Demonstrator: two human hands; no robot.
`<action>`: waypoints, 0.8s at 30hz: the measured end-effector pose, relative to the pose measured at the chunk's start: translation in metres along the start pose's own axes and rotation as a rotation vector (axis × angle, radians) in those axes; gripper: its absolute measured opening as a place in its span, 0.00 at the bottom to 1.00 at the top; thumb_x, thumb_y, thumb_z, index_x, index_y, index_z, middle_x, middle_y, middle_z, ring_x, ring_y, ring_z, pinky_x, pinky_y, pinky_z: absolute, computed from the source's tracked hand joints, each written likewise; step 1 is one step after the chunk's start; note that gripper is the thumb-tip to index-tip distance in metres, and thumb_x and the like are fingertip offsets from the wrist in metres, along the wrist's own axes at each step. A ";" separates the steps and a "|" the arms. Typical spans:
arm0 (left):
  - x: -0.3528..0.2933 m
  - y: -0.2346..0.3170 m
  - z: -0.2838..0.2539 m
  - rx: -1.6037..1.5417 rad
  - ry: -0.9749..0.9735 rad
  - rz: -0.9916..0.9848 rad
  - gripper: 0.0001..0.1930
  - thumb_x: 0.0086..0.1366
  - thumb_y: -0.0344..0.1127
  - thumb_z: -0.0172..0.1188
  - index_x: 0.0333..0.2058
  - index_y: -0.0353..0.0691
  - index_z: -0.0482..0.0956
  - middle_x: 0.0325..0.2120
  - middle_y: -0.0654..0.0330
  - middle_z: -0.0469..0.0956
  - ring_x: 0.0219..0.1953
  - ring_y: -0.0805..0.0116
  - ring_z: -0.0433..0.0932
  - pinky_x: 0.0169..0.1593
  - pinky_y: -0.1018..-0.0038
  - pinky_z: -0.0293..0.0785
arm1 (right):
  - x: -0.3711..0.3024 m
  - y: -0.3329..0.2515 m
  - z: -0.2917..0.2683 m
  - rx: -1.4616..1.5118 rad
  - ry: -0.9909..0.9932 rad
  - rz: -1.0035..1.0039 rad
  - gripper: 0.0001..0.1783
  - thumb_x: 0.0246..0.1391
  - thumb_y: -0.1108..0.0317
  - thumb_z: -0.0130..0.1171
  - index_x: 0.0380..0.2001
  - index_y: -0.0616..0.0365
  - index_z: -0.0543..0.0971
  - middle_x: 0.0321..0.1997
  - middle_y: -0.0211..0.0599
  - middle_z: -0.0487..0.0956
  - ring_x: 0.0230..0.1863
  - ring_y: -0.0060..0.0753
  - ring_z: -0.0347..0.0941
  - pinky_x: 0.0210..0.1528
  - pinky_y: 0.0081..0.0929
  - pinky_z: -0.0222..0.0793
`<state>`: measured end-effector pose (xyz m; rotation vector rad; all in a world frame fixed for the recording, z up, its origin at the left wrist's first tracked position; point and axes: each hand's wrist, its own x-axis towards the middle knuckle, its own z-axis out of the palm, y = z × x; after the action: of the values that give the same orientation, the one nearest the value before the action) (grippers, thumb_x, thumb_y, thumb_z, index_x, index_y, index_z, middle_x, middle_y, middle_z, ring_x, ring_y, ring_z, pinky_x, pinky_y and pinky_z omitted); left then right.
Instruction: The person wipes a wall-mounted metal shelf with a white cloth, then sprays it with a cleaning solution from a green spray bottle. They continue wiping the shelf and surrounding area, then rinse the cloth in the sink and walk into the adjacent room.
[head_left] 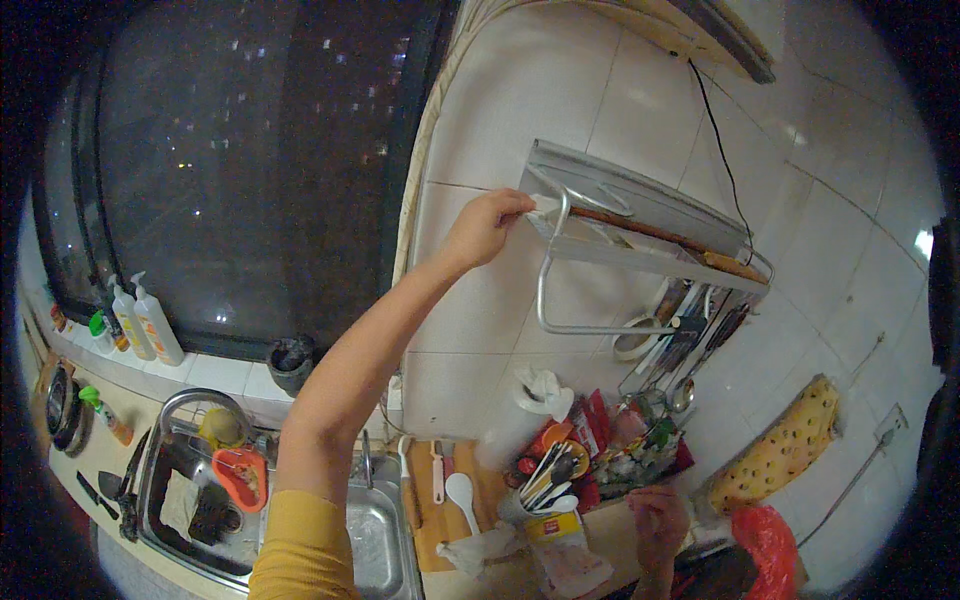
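My left hand [493,224] is raised to the wall rack [640,255], at its near left end. Thumb and fingers pinch a thin whitish piece [543,212] there; whether it is cloth or plastic I cannot make out. A long brown strip lies along the rack's shelf, and several utensils hang beneath its right end. Low over the counter, my right hand [660,515] is dim and blurred, its fingers hard to read. Close by are a clear plastic packet [570,565] and a holder of spoons and other utensils [550,480].
A paper roll [515,425] stands by the wall. A wooden board [432,500] bears a white spoon [462,497]. At left is the sink [385,540] with an orange-red basket [240,478]. Bottles [155,320] line the sill; a red bag [765,550] lies at right.
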<state>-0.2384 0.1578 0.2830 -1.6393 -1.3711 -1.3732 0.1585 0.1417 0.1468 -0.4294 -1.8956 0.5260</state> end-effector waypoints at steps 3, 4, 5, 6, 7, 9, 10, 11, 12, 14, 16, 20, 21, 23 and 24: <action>-0.004 0.015 -0.006 -0.096 -0.044 -0.005 0.12 0.49 0.20 0.48 0.33 0.36 0.74 0.29 0.54 0.73 0.33 0.60 0.72 0.37 0.73 0.67 | 0.019 -0.030 0.015 -0.074 -0.056 -0.091 0.03 0.40 0.78 0.54 0.23 0.60 0.73 0.26 0.38 0.74 0.30 0.31 0.71 0.32 0.24 0.67; -0.006 0.023 -0.011 -0.138 -0.084 -0.063 0.12 0.49 0.20 0.48 0.33 0.37 0.74 0.29 0.54 0.73 0.31 0.63 0.72 0.36 0.74 0.67 | 0.022 -0.031 0.015 -0.093 -0.104 -0.105 0.03 0.40 0.79 0.54 0.23 0.60 0.73 0.27 0.38 0.74 0.31 0.31 0.71 0.33 0.24 0.67; -0.006 0.035 -0.015 -0.180 -0.125 -0.112 0.13 0.49 0.20 0.48 0.34 0.37 0.74 0.28 0.55 0.73 0.30 0.65 0.71 0.35 0.75 0.67 | 0.024 -0.033 0.014 -0.114 -0.145 -0.119 0.04 0.40 0.79 0.54 0.22 0.60 0.73 0.27 0.37 0.74 0.31 0.31 0.71 0.33 0.24 0.67; -0.007 0.044 -0.019 -0.220 -0.165 -0.161 0.13 0.50 0.20 0.48 0.34 0.37 0.74 0.28 0.55 0.73 0.29 0.67 0.71 0.34 0.76 0.66 | 0.024 -0.021 0.011 -0.110 -0.201 -0.089 0.04 0.40 0.80 0.54 0.23 0.61 0.73 0.27 0.37 0.75 0.31 0.31 0.71 0.34 0.25 0.67; -0.009 0.048 -0.020 -0.239 -0.145 -0.161 0.13 0.50 0.20 0.47 0.35 0.38 0.74 0.28 0.56 0.73 0.28 0.69 0.70 0.34 0.77 0.66 | 0.024 -0.012 0.013 -0.100 -0.259 -0.060 0.04 0.40 0.81 0.53 0.23 0.61 0.73 0.27 0.37 0.75 0.32 0.32 0.71 0.34 0.25 0.66; -0.016 0.057 -0.024 -0.272 -0.101 -0.161 0.14 0.51 0.21 0.47 0.37 0.39 0.74 0.28 0.57 0.72 0.26 0.72 0.68 0.32 0.78 0.65 | 0.032 -0.007 0.026 0.100 -0.225 -0.082 0.05 0.39 0.81 0.53 0.23 0.62 0.73 0.28 0.38 0.75 0.32 0.32 0.71 0.35 0.25 0.66; -0.019 0.063 -0.027 -0.258 -0.153 -0.321 0.13 0.52 0.22 0.48 0.38 0.38 0.74 0.31 0.58 0.73 0.31 0.72 0.69 0.36 0.78 0.66 | 0.038 -0.005 0.033 0.200 -0.208 -0.087 0.05 0.39 0.82 0.53 0.23 0.62 0.73 0.28 0.38 0.75 0.31 0.32 0.71 0.35 0.25 0.66; -0.023 0.071 -0.034 -0.242 -0.203 -0.478 0.13 0.54 0.24 0.49 0.40 0.37 0.73 0.34 0.59 0.73 0.36 0.72 0.70 0.39 0.78 0.66 | 0.045 -0.005 0.039 0.216 -0.211 -0.104 0.05 0.39 0.82 0.53 0.23 0.62 0.73 0.28 0.38 0.75 0.32 0.32 0.71 0.35 0.25 0.66; -0.028 0.078 -0.037 -0.225 -0.251 -0.637 0.13 0.55 0.25 0.50 0.41 0.36 0.72 0.37 0.59 0.73 0.40 0.72 0.71 0.43 0.78 0.67 | 0.053 -0.005 0.043 0.231 -0.215 -0.121 0.05 0.38 0.82 0.53 0.22 0.62 0.73 0.28 0.38 0.75 0.32 0.32 0.71 0.36 0.24 0.66; -0.052 0.097 -0.036 -0.646 -0.139 -0.840 0.14 0.56 0.27 0.51 0.43 0.33 0.70 0.37 0.60 0.73 0.40 0.71 0.71 0.43 0.78 0.67 | 0.070 -0.002 0.052 0.293 -0.221 -0.218 0.06 0.39 0.83 0.53 0.24 0.63 0.73 0.27 0.38 0.75 0.33 0.33 0.71 0.37 0.24 0.66; -0.062 0.104 -0.036 -0.959 -0.040 -0.970 0.16 0.56 0.28 0.51 0.45 0.31 0.68 0.38 0.59 0.72 0.40 0.71 0.71 0.45 0.78 0.67 | 0.093 -0.002 0.061 0.214 -0.217 -0.321 0.09 0.39 0.81 0.55 0.29 0.62 0.73 0.34 0.39 0.74 0.35 0.34 0.71 0.37 0.25 0.67; -0.066 0.123 -0.034 -1.238 -0.002 -1.052 0.19 0.55 0.27 0.52 0.46 0.30 0.65 0.40 0.58 0.71 0.41 0.69 0.70 0.50 0.77 0.64 | 0.128 -0.003 0.090 0.426 -0.200 -0.107 0.18 0.39 0.77 0.58 0.38 0.59 0.71 0.46 0.39 0.68 0.37 0.31 0.71 0.36 0.23 0.68; -0.063 0.131 -0.031 -1.288 -0.036 -1.054 0.20 0.54 0.27 0.52 0.47 0.30 0.64 0.40 0.58 0.70 0.41 0.68 0.70 0.51 0.77 0.63 | 0.141 -0.011 0.090 0.512 -0.210 -0.082 0.19 0.39 0.76 0.59 0.39 0.58 0.71 0.47 0.39 0.66 0.37 0.30 0.71 0.35 0.22 0.68; -0.062 0.144 -0.026 -1.263 -0.066 -1.039 0.19 0.52 0.22 0.51 0.45 0.32 0.66 0.41 0.58 0.69 0.43 0.69 0.69 0.52 0.75 0.62 | 0.159 -0.023 0.093 0.596 -0.260 -0.082 0.19 0.39 0.80 0.56 0.40 0.59 0.71 0.44 0.37 0.68 0.39 0.28 0.69 0.36 0.22 0.68; -0.063 0.149 -0.021 -1.257 -0.086 -1.027 0.19 0.51 0.20 0.50 0.44 0.32 0.67 0.41 0.59 0.69 0.44 0.70 0.68 0.53 0.75 0.62 | 0.166 -0.023 0.090 0.631 -0.281 -0.085 0.20 0.39 0.82 0.55 0.40 0.60 0.70 0.42 0.36 0.68 0.40 0.27 0.68 0.37 0.22 0.68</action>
<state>-0.1010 0.0744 0.2549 -1.6130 -1.5506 -3.2709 0.0134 0.1943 0.2573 0.1460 -1.8743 1.1239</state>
